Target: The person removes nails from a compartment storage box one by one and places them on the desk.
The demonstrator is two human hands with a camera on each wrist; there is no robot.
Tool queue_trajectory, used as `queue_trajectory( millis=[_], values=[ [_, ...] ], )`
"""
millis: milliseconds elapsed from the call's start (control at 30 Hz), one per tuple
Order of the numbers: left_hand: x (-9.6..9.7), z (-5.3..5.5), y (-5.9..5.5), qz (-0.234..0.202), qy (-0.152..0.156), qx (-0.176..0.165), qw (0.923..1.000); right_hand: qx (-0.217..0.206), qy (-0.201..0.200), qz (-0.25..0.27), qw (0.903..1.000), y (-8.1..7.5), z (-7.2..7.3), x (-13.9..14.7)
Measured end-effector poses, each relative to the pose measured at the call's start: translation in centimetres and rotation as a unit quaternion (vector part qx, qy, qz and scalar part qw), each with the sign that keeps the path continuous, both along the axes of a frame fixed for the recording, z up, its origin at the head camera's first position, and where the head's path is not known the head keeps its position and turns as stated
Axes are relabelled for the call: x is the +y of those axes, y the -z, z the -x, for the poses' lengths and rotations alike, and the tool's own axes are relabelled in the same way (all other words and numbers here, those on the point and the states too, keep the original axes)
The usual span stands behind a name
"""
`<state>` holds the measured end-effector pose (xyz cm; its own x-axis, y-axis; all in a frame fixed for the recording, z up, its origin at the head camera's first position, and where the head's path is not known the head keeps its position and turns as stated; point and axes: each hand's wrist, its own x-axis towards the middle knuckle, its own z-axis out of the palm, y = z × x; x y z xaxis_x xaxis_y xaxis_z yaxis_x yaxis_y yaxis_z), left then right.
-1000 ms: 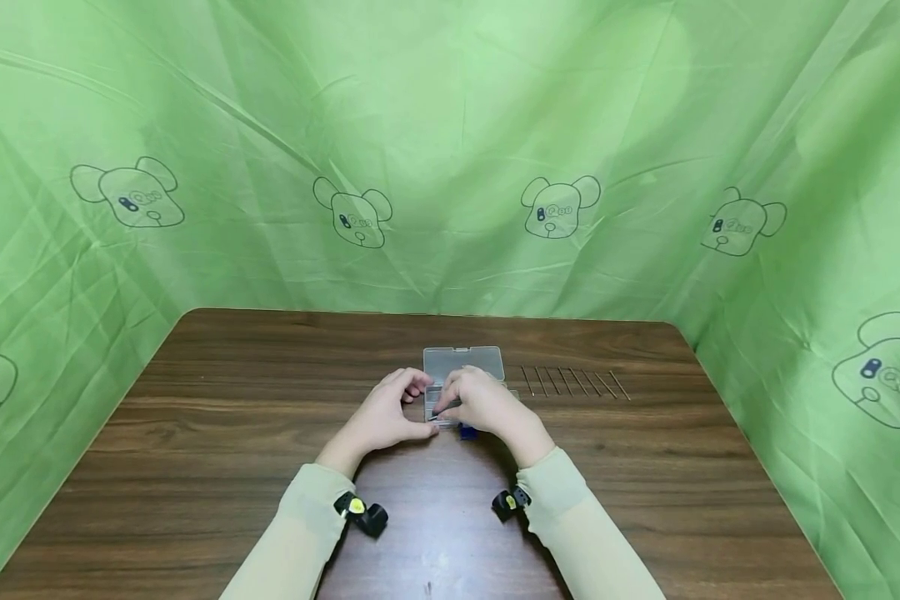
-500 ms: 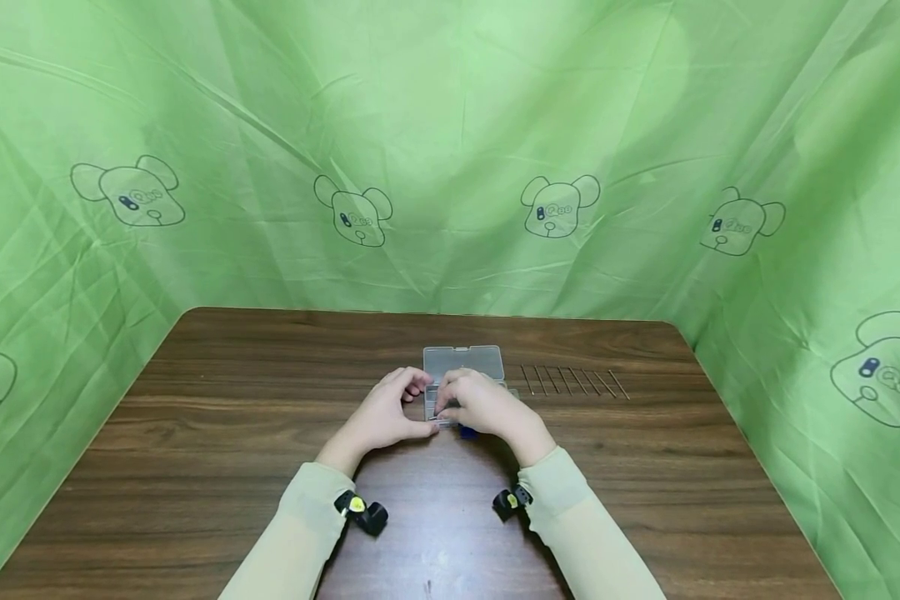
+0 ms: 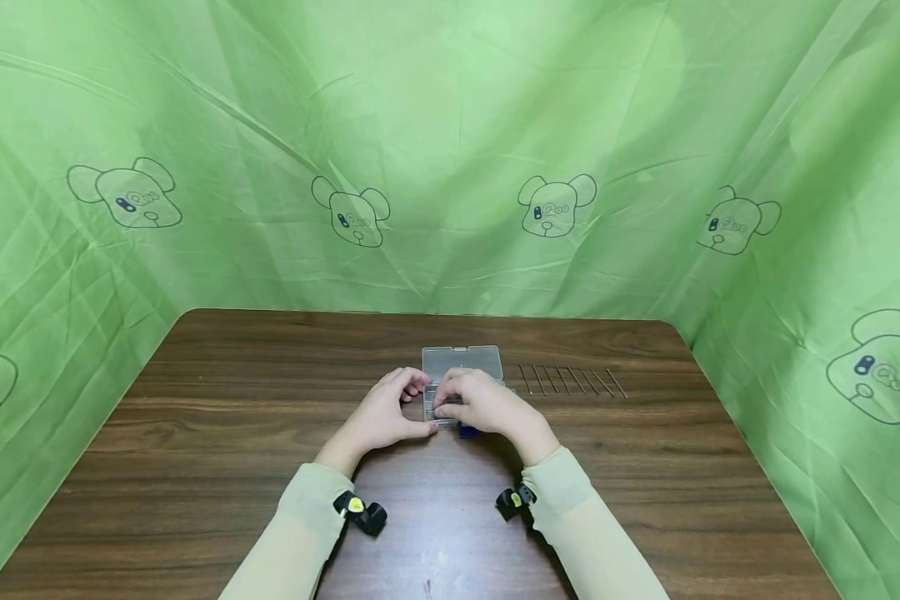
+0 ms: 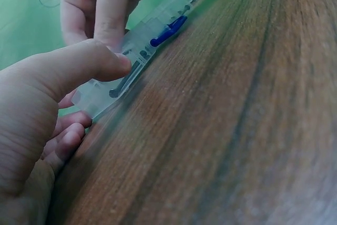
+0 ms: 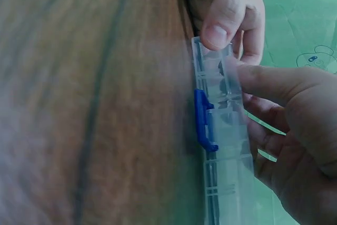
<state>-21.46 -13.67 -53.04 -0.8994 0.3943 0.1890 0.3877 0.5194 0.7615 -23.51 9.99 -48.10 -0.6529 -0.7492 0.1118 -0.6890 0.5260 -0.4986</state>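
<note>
A clear plastic compartment box [image 5: 226, 135] lies on the table with its lid [image 3: 461, 360] swung back. On its front side is a blue latch [image 5: 200, 119]. My left hand [image 3: 386, 410] grips the box's left end, the thumb on the front edge and the fingers behind. Over the left compartments is my right hand [image 3: 483, 404], with thumb and forefinger reaching down into the box. Their tips are hidden, so whether they pinch anything cannot be seen. Small dark pieces [image 4: 124, 84] show through the box's clear wall in the left wrist view.
To the right of the box lies a row of several thin metal rods [image 3: 572, 381], spaced apart on the brown wooden table [image 3: 232, 375]. Green cloth [image 3: 450, 167] with bear-head drawings hangs behind and at both sides. A small black camera sits on each wrist.
A small dark thin piece seen at the right fingertips one second ago is now out of sight. The right fingers have shifted slightly in the box; the left hand stays in place.
</note>
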Motion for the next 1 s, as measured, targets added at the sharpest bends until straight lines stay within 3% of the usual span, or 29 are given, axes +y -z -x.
queue_trajectory(
  millis=[367, 600, 1000],
  values=[
    [0.0, 0.1, 0.1, 0.004, 0.000, 0.011, 0.9999, -0.002, 0.021, 0.064, 0.9978, -1.4, 0.1, 0.7],
    [0.0, 0.1, 0.1, 0.005, -0.004, 0.016, 0.9998, -0.030, 0.039, 0.053, 0.9974, -1.4, 0.1, 0.6],
    [0.0, 0.1, 0.2, 0.007, -0.004, 0.016, 0.9998, -0.077, 0.065, 0.101, 0.9897, -1.4, 0.4, 1.5]
  ],
)
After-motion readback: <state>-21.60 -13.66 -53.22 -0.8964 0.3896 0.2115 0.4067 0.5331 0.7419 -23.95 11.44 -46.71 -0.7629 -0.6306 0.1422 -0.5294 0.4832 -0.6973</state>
